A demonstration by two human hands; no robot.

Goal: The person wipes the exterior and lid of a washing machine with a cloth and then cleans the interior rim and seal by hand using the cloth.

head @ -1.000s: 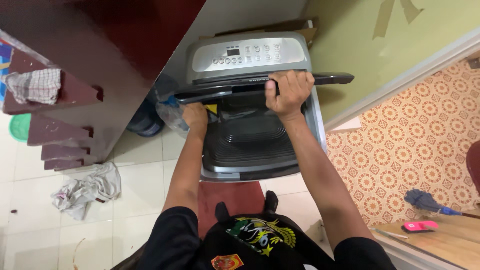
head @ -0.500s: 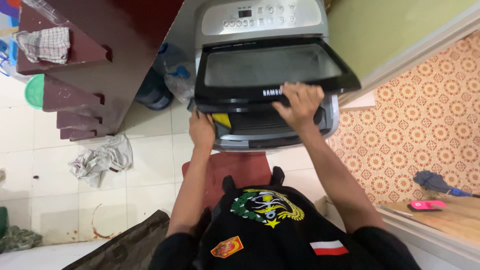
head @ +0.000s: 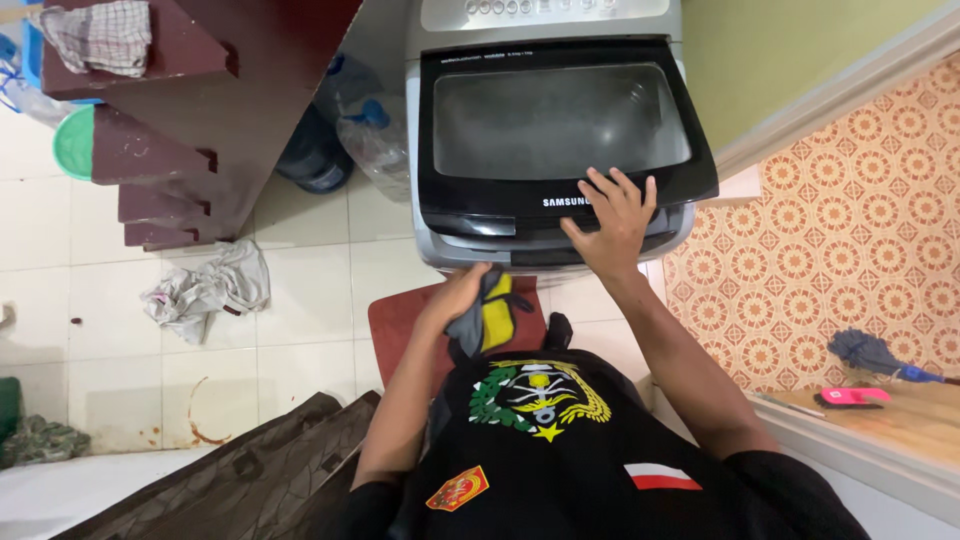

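A grey top-loading washing machine (head: 430,150) stands in front of me, its dark glass lid (head: 560,125) almost flat. My right hand (head: 612,218) rests fingers spread on the lid's front edge. My left hand (head: 462,292) is below the machine's front, closed on a grey and yellow cloth (head: 490,315) that hangs from it. A red mat (head: 395,325) lies on the floor under my hands.
Dark red stair steps (head: 170,110) rise at the left with a checked cloth (head: 100,35) on one. Two water jugs (head: 350,135) stand beside the machine. A crumpled rag (head: 205,290) lies on the white tiles. At right are patterned orange tiles (head: 830,250) and a wooden board.
The lid has come down from raised to nearly flat under my right hand. My left hand has drawn back out of the machine holding the grey and yellow cloth.
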